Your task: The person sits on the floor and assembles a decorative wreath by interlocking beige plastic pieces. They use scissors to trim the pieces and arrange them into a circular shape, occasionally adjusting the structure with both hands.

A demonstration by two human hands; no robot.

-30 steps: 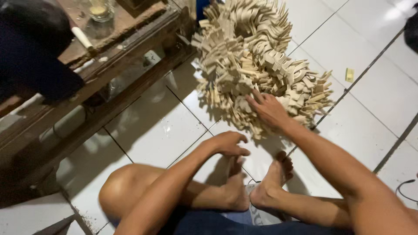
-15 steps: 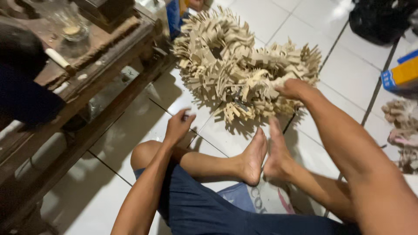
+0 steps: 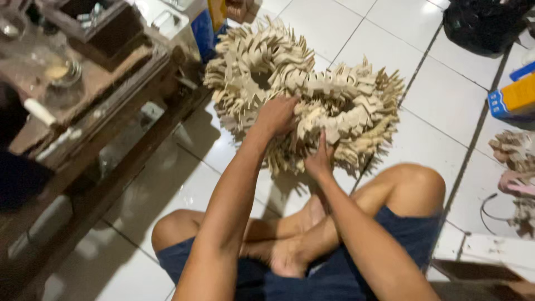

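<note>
Ring-shaped bundle of pale wooden cut-outs (image 3: 312, 100) is laid on the white tiled floor (image 3: 434, 134), in front of crossed legs. Left hand (image 3: 276, 116) is closed over its near rim; right hand (image 3: 319, 159) is pressed against the lower edge, fingers together. Bundle looks largely assembled; loose pieces are seen far right (image 3: 512, 150).

My pile of wooden pieces (image 3: 312, 95) is pale beige, floor tiles (image 3: 412, 139) white, shorts (image 3: 345, 273) dark blue, table (image 3: 111, 128) brown.
</note>
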